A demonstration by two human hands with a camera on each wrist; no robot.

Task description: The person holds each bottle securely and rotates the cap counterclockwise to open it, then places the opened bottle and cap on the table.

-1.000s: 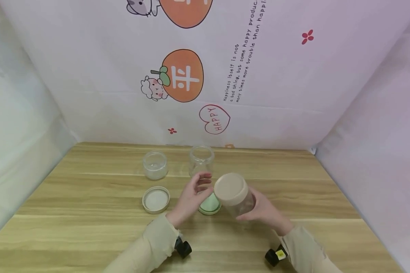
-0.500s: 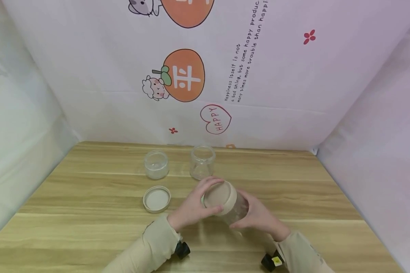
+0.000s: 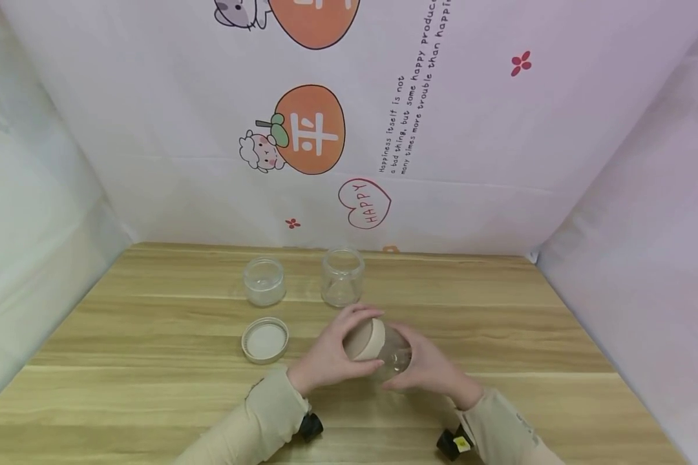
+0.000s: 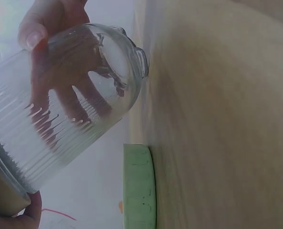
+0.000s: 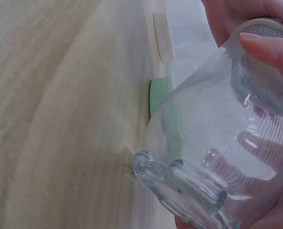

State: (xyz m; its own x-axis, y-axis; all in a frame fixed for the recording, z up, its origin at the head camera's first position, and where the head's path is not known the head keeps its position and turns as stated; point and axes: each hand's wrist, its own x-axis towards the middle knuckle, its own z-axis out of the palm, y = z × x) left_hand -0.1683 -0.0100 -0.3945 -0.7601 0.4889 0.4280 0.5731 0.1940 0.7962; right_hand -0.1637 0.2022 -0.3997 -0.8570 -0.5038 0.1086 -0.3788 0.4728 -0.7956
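Note:
A clear glass jar (image 3: pixel 397 354) with ribbed sides and a beige lid (image 3: pixel 365 341) is tilted, its lid toward the left. My left hand (image 3: pixel 326 356) grips the lid, fingers and thumb around its rim. Around the glass body my right hand (image 3: pixel 433 367) curls its fingers, which show through the jar (image 4: pixel 75 90) in the left wrist view. The jar's base is close to the table; whether it touches, I cannot tell. A green lid (image 4: pixel 139 188) lies on the table near the jar, hidden from the head view. No contents show inside the jar.
Behind the hands stand a short clear jar (image 3: pixel 264 282) and a taller clear jar (image 3: pixel 342 279), both without lids. An upturned beige lid (image 3: pixel 265 340) lies left of my left hand. White printed cloth (image 3: pixel 459 213) rises at the wooden table's (image 3: pixel 151 374) back edge.
My left hand has moved right and taken hold of the beige lid. My right hand has brought the jar left and lower, and the jar leans further left.

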